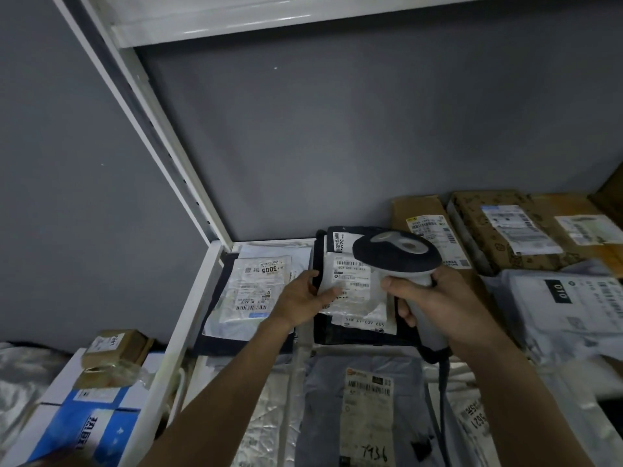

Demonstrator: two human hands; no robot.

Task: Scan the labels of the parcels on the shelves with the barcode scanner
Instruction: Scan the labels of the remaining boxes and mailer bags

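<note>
My right hand point(428, 305) grips the handle of a grey and dark barcode scanner point(397, 254), whose head hangs over a dark parcel point(357, 332) on the shelf. That parcel carries a white label point(354, 274) with barcodes. My left hand point(303, 298) rests on the parcel's left edge with fingers extended, touching the label. To the left lies a dark parcel with a label marked 3005 point(253, 288). The scanner's cable point(443, 399) hangs down below my right hand.
Cardboard boxes point(499, 230) and a grey mailer bag point(566, 305) fill the shelf to the right. Lower parcels point(367, 409) lie on the shelf below. A white shelf upright point(175, 163) runs at left, with blue and white boxes point(87, 416) beyond it.
</note>
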